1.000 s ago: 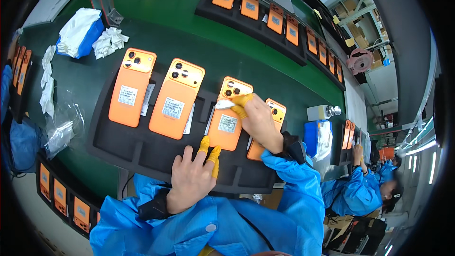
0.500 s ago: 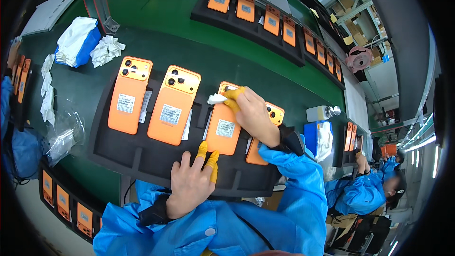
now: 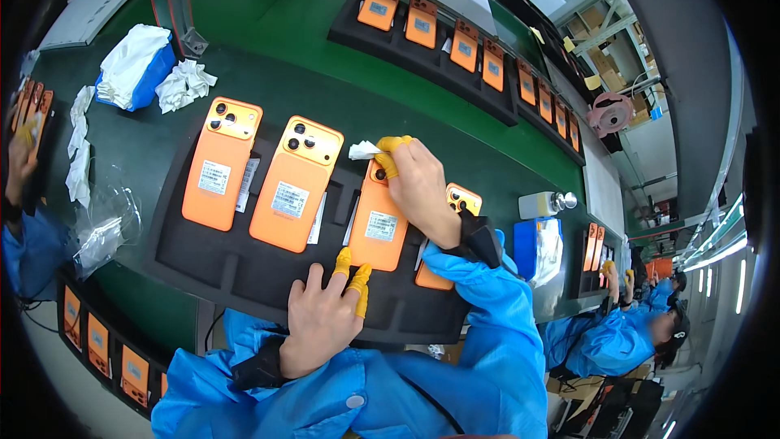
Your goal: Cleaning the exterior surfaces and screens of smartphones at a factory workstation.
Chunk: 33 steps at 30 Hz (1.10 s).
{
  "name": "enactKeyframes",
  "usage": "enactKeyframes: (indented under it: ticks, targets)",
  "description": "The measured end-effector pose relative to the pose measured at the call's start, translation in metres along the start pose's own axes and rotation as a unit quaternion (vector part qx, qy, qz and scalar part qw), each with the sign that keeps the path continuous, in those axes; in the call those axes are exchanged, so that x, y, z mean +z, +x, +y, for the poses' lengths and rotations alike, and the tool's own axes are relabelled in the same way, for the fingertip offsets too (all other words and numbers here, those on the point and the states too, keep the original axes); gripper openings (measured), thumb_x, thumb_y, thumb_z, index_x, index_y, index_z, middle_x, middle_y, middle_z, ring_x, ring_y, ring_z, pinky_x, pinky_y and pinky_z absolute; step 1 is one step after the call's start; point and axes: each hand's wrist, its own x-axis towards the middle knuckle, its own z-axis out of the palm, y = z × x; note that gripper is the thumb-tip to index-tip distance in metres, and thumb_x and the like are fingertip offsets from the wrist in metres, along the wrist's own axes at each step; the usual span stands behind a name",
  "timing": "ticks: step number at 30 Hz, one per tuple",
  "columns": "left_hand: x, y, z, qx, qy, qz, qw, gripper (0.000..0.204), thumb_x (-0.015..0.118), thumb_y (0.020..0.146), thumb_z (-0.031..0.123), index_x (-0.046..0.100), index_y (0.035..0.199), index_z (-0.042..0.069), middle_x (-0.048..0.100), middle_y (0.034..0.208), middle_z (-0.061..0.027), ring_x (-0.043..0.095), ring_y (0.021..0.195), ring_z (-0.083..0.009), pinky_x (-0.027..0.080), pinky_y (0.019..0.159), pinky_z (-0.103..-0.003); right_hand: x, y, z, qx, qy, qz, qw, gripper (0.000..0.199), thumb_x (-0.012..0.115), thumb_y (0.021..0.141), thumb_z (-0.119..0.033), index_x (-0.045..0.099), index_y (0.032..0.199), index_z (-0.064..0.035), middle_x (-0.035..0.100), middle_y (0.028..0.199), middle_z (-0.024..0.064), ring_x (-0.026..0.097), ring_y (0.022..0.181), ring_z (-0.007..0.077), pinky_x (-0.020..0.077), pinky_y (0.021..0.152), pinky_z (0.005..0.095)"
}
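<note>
My right hand (image 3: 416, 193) pinches a crumpled white wipe (image 3: 363, 149) between yellow-cotted fingers, at the upper left corner of an orange smartphone (image 3: 375, 254). That hand hides much of the phone's camera end. My left hand (image 3: 323, 315) is spread palm down, two yellow-cotted fingertips touching the same phone's lower edge. The phone lies back up, a printed label on it, on a black foam tray (image 3: 264, 280). Two similar phones, a far-left phone (image 3: 219, 142) and a second phone (image 3: 294, 183), lie left of it. A fourth phone (image 3: 433, 276) is partly covered by my right wrist.
At the left stand a blue box of white wipes (image 3: 134, 69), crumpled wipes (image 3: 185, 86) and a clear plastic bag (image 3: 106, 232). A pump bottle (image 3: 539, 205) and blue container (image 3: 526, 250) are at right. Behind runs a phone tray (image 3: 345, 30). A co-worker (image 3: 605, 341) sits right; another's sleeve (image 3: 36, 252) shows left.
My right hand has slid the wipe up and slightly left to the phone's top edge. My left fingertips stay at its lower edge. At far left, a co-worker's hand has come over some phones.
</note>
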Motion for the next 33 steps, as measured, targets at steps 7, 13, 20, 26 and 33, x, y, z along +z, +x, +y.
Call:
enactKeyframes:
  ticks: [7, 13, 20, 26, 33]
  targets:
    - [-0.001, 0.005, 0.001, 0.003, -0.001, -0.001, 1.000, 0.017, 0.072, 0.065, 0.016, 0.071, 0.076, 0.003, 0.055, 0.086, -0.0110, 0.051, 0.084, -0.0327, 0.038, 0.055, -0.038, -0.010, -0.050, 0.002, -0.006, 0.018, -0.029, 0.999, 0.018, 0.068, 0.073, 0.000, 0.058, 0.088, -0.0022, 0.052, 0.075, 0.0118, 0.055, 0.069, 0.0297, 0.0459, 0.059, 0.0394]
    - [-0.002, 0.006, -0.004, -0.006, -0.002, 0.012, 1.000, 0.016, 0.072, 0.066, 0.017, 0.071, 0.074, 0.003, 0.054, 0.085, -0.0111, 0.051, 0.083, -0.0324, 0.037, 0.054, -0.038, -0.008, -0.002, 0.024, 0.076, 0.062, 0.014, 0.995, 0.018, 0.062, 0.077, 0.004, 0.058, 0.095, -0.0002, 0.057, 0.086, 0.0182, 0.057, 0.078, 0.0387, 0.0473, 0.065, 0.0428]
    - [-0.007, 0.011, -0.001, 0.006, 0.038, -0.040, 0.998, 0.025, 0.069, 0.069, 0.022, 0.073, 0.092, 0.013, 0.059, 0.099, -0.0071, 0.050, 0.080, -0.0272, 0.040, 0.055, -0.037, -0.011, -0.039, 0.002, 0.055, 0.042, 0.006, 0.998, 0.023, 0.063, 0.074, -0.002, 0.057, 0.095, -0.0004, 0.054, 0.081, 0.0168, 0.055, 0.075, 0.0369, 0.0457, 0.064, 0.0440]
    - [-0.003, 0.004, 0.001, 0.016, 0.037, 0.041, 0.998, 0.016, 0.071, 0.068, 0.021, 0.073, 0.080, 0.010, 0.060, 0.091, -0.0045, 0.052, 0.075, -0.0248, 0.042, 0.052, -0.034, -0.007, -0.046, -0.017, -0.014, 0.061, -0.037, 0.997, 0.021, 0.059, 0.071, 0.001, 0.057, 0.091, -0.0013, 0.052, 0.077, 0.0125, 0.055, 0.072, 0.0304, 0.0471, 0.061, 0.0386]
    - [-0.002, 0.007, 0.006, 0.011, 0.049, 0.025, 0.998, 0.015, 0.073, 0.067, 0.021, 0.073, 0.078, 0.010, 0.062, 0.098, -0.0077, 0.055, 0.080, -0.0246, 0.049, 0.057, -0.033, 0.001, 0.003, -0.006, -0.023, 0.080, 0.013, 0.996, 0.016, 0.060, 0.079, -0.003, 0.054, 0.093, -0.0011, 0.054, 0.082, 0.0127, 0.056, 0.080, 0.0308, 0.0486, 0.068, 0.0382]
